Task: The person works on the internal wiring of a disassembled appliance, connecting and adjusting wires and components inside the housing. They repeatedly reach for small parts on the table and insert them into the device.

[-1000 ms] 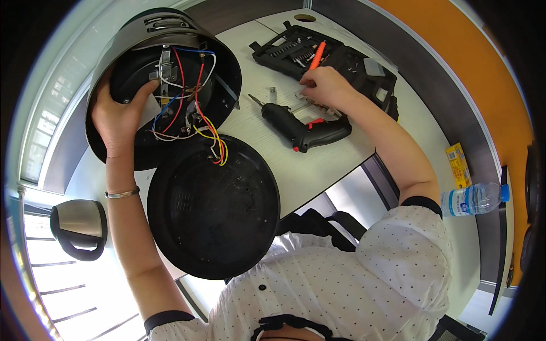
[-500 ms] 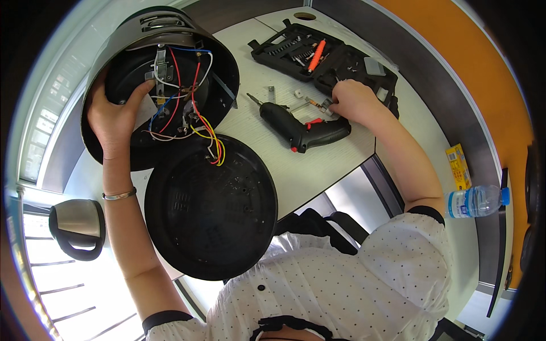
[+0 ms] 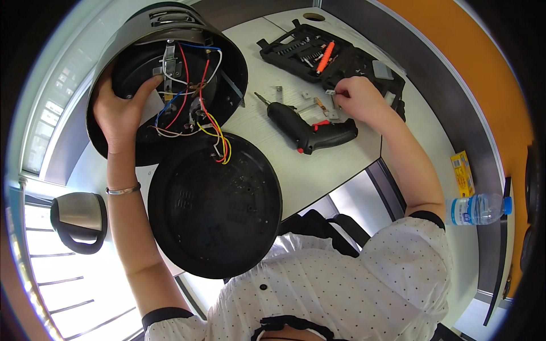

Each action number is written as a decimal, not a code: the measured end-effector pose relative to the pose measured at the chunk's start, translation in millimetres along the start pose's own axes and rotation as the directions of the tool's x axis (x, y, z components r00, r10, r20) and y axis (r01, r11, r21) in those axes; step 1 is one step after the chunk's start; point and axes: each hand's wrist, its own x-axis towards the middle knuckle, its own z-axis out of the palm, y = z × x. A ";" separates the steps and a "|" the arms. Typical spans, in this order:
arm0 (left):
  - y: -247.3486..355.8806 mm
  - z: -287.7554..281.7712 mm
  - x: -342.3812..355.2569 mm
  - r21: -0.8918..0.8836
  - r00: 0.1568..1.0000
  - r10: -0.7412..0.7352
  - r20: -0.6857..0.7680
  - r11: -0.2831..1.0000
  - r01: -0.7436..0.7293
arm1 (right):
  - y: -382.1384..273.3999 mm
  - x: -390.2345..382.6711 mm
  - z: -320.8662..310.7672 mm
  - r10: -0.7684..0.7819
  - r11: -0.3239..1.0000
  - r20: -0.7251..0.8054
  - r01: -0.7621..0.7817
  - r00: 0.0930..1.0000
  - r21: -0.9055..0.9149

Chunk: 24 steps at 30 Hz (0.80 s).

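Note:
A round, dark rice cooker body (image 3: pixel 239 74) lies on its side at the upper left, its wired underside facing me. My left hand (image 3: pixel 122 111) reaches inside its rim and grips it, thumb against a small metal bracket (image 3: pixel 169 62); the other fingers are partly hidden. Red, blue, white and yellow wires (image 3: pixel 219 133) run to the black round base cover (image 3: pixel 216 210), lying nearer me. At the right, my right hand (image 3: pixel 361 96) pinches a small metal piece (image 3: pixel 330 92) above several loose parts (image 3: pixel 321 105). A black cordless screwdriver (image 3: pixel 310 133) rests just below them.
An open black tool case (image 3: pixel 296 54) holding bits and an orange-handled tool (image 3: pixel 326 57) sits at the back. A water bottle (image 3: pixel 475 209) and yellow box (image 3: pixel 462 173) are at the far right. A steel kettle (image 3: pixel 79 221) stands at the left.
My right hand has moved slightly away from me, and a small metal piece now shows between its fingertips. My left hand keeps its place in the cooker body. The whole view has shifted a little.

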 end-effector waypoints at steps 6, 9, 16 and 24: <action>8.1 -3.7 1.2 -0.049 1.000 -0.013 0.009 0.999 0.014 | 1.6 0.5 -4.7 0.002 0.926 -0.016 0.004 1.000 0.377; 9.0 -2.9 4.2 -0.086 1.000 0.016 0.005 0.996 -0.015 | -5.9 -3.3 -8.2 0.054 0.809 0.049 -0.073 0.997 0.583; 7.2 -0.9 4.2 -0.089 0.998 0.050 -0.026 0.995 -0.053 | -18.8 -10.7 -12.0 0.030 0.545 0.019 -0.032 0.999 0.838; 8.8 -4.3 5.1 -0.087 1.000 0.023 0.005 0.996 -0.023 | -32.9 -17.3 -8.9 -0.136 0.402 -0.002 0.057 0.991 0.914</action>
